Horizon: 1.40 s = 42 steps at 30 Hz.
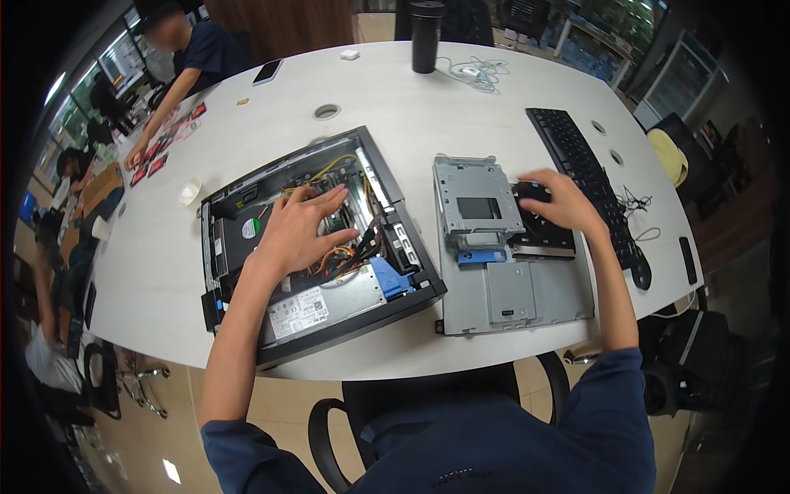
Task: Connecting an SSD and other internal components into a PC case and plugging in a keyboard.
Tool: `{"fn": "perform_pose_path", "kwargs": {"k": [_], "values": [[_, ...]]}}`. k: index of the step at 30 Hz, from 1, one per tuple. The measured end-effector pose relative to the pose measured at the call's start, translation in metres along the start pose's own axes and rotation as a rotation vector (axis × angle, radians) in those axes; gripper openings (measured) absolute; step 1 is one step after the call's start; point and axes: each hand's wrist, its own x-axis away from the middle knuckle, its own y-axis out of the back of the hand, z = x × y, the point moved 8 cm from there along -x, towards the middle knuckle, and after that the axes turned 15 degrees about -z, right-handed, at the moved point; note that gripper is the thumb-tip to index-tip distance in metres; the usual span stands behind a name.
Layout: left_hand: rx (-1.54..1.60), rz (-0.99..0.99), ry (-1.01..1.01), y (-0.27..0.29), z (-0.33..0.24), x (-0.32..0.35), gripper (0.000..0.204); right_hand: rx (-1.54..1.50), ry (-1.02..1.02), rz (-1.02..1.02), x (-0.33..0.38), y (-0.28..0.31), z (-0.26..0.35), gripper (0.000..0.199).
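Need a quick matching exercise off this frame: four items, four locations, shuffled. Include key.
Items
1. Left hand
2. Metal drive cage
3. Black tumbler
4. Mouse

Locations
A. By the near end of the keyboard
B. On the flat gray metal panel
C. Over the open computer case
D. Near the far edge of the table, beside a loosely coiled cable

Pairs: 1-C, 2-B, 3-D, 4-A
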Motion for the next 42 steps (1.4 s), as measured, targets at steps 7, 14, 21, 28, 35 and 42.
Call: {"fn": "perform_pose_path", "kwargs": {"k": [7,14,21,28,35,42], "values": [[-0.09,0.079,0.054,-0.012,0.008,0.004,0.093,-0.038,-0.24,0.091,0.03,0.0,0.003,0.067],[-0.132,0.004,-0.027,-0.01,0.001,0.001,0.094,-0.029,-0.192,0.028,0.031,-0.008,0.001,0.083],[0.201,-0.111,0.038,0.02,0.0,-0.007,0.061,-0.058,-0.388,0.109,0.025,-0.011,-0.014,0.08],[0.284,-0.137,-0.063,0.026,-0.032,-0.002,0.046,-0.501,-0.524,-0.151,0.019,0.042,-0.014,0.057],[0.741,-0.053,0.081,0.032,-0.035,0.002,0.017,-1.069,-0.364,-0.506,-0.024,0.07,0.084,0.038],[0.962,-0.091,0.083,0.063,-0.052,0.002,0.02,-1.369,-0.438,-0.103,-0.052,0.008,0.16,0.04]]}}
